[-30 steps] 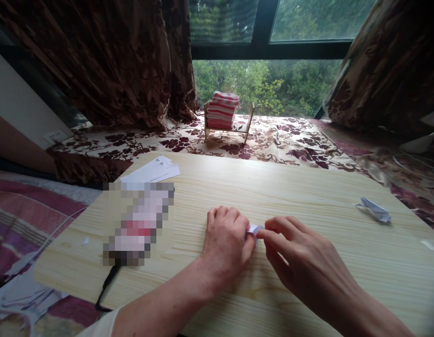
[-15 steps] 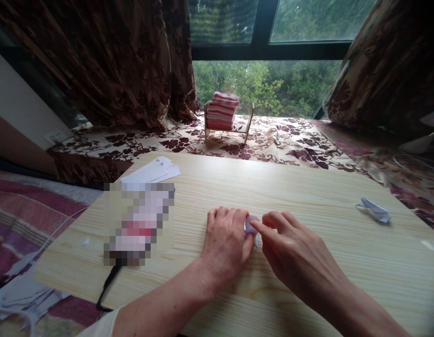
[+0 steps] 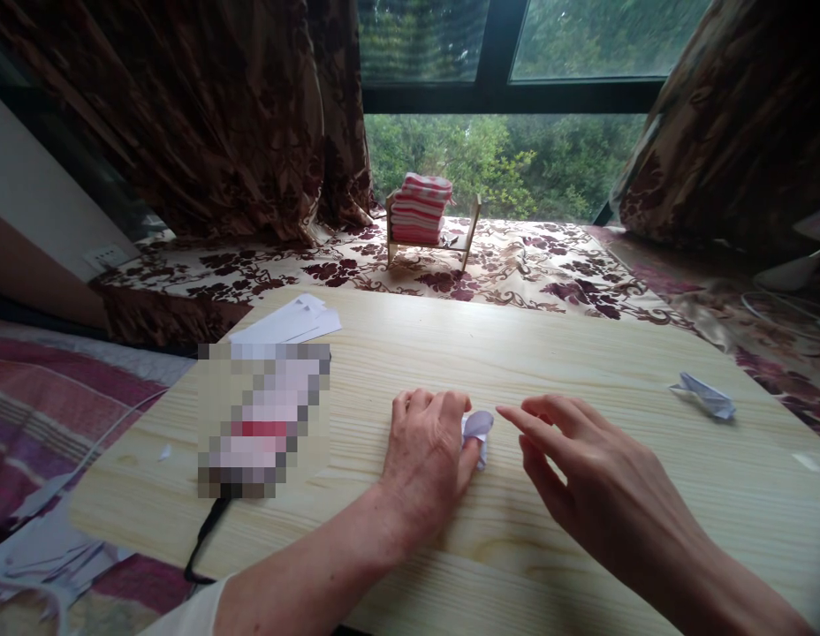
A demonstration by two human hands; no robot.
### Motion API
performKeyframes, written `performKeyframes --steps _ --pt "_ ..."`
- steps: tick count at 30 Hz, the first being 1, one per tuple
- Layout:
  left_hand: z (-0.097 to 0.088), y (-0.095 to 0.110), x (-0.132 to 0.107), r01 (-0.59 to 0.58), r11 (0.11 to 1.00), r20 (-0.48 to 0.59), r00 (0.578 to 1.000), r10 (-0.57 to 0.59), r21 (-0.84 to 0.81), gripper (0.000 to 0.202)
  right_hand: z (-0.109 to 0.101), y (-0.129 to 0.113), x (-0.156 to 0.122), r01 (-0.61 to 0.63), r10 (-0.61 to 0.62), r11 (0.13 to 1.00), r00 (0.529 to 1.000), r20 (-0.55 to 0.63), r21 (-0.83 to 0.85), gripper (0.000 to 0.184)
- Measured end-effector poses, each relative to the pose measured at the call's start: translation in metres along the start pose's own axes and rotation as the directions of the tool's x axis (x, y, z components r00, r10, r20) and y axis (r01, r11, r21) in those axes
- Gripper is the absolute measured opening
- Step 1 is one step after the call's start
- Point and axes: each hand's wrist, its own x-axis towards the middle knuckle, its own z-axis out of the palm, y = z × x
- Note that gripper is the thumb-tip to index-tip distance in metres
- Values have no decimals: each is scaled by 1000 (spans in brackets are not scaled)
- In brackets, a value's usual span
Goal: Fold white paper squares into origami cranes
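Low in the frame the left hand (image 3: 427,450) lies curled on the table (image 3: 582,353), knuckles up, its thumb and fingertips pinching the paper (image 3: 477,427), which sits at centre frame against that hand's right edge; the right hand (image 3: 582,477) is released, fingers loosely spread, its forefinger stretched toward the paper and just short of it, holding nothing. The paper is small, pale lilac-white and already creased into a rounded, compact wad, so the folding looks well begun but, judging by its lumpy shape, not finished. At lower left a dark cable (image 3: 201,543) hangs off the table edge. The table is pale wood with long straight grain, smooth and matte. At right frame lies a model (image 3: 705,395), a pointed folded piece of the same paper that appears complete; at upper left, flat white sheets (image 3: 287,325) lie unfolded, seemingly stock left to work. Beyond, on a glossy floral cloth (image 3: 516,265), stands a small wooden rack (image 3: 473,225) of striped red-and-white fabric (image 3: 420,208); brown patterned curtains (image 3: 217,115) frame the window (image 3: 516,44).
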Motion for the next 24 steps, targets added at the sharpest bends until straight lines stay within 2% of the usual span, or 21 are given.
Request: performKeyframes --steps 4,12,24 --pt "-1 2 -1 -20 999 4 1000 20 33 26 4 -1 1 -3 3 1000 1000 25 25 25" --pt "-2 3 -1 -52 986 78 996 40 157 5 5 -3 0 -30 27 998 998 65 51 26" --pt "-4 2 0 -44 990 118 993 28 133 9 8 -8 -1 -29 7 990 988 154 139 35"
